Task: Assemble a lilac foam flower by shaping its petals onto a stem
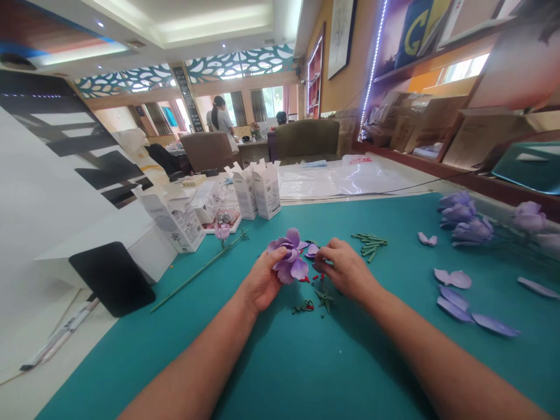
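My left hand (265, 277) is closed around a purple artificial flower (289, 256) with its petals spread, the thumb on top. Just right of the flower, my right hand (343, 265) has its fingers pinched together low over the mat; whatever is between them is hidden. A loose purple petal (311, 251) lies by those fingertips. Small red pieces (305, 280) are scattered beneath the hands. Nearer to me are a green star-shaped leaf piece (324, 298) and small dark green parts (300, 308). Several green stem pieces (370, 242) lie in a pile beyond my right hand.
On the green mat (280, 361), a long-stemmed pink flower (222, 231) lies left. Loose petals (455, 306) and finished-looking purple flowers (466, 219) are at right. Open white boxes (266, 189) stand behind, a black tablet-like panel (111, 279) at left. A person (219, 115) stands far back.
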Demonstrator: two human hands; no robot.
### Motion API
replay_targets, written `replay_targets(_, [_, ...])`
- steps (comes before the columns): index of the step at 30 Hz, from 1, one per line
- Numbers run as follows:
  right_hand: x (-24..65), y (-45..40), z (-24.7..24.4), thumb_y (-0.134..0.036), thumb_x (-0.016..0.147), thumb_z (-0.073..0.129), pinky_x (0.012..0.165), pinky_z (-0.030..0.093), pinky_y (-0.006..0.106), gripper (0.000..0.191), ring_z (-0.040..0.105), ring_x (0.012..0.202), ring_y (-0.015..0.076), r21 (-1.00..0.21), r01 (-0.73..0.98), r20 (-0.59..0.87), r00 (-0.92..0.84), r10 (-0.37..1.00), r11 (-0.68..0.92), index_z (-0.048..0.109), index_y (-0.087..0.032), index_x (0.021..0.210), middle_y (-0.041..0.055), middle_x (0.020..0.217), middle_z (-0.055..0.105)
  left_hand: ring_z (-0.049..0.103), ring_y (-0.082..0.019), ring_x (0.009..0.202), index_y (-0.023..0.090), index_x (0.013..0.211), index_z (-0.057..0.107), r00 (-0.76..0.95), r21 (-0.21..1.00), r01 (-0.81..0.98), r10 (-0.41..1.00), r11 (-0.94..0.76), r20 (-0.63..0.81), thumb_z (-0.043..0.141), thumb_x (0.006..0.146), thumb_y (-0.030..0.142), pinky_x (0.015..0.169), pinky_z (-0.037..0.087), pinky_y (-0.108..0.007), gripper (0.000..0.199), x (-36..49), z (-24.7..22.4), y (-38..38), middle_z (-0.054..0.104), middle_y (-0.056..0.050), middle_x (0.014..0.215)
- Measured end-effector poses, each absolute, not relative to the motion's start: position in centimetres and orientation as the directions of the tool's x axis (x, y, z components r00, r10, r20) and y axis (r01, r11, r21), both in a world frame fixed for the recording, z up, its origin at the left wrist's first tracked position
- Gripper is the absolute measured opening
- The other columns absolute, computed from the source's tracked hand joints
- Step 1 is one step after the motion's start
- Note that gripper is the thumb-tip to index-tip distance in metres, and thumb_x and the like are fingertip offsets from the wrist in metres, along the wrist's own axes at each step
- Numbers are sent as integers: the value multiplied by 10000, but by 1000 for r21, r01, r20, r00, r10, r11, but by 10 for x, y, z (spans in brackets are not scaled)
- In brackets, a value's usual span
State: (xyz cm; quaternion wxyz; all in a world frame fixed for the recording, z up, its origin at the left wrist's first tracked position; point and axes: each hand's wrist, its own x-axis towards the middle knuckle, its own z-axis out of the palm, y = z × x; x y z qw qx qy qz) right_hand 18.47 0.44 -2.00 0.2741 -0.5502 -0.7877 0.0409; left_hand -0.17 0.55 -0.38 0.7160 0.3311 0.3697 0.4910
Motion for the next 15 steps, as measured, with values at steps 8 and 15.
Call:
replay_targets(8, [181,-3,-9,-424,820,498,536,320,243,257,466,548,129,-700,682,277,-12,961,210,546,-221,670,-35,558,532,586,-125,638,174,886,607,201,857,-453,965,244,-169,729,651,292,582,445,-232,290,-1,-7,7,656,-11,787])
replay_targets(15, [182,8,-25,-392,725,574,528,357,249,288,469,551,128,-881,428,241,40,970,202,593,-199,938,-46,585,513,570,-107,582,177,879,609,188,876,-435,972,209,-139,736,649,295,553,434,-220,288,0,-6,6,650,4,745])
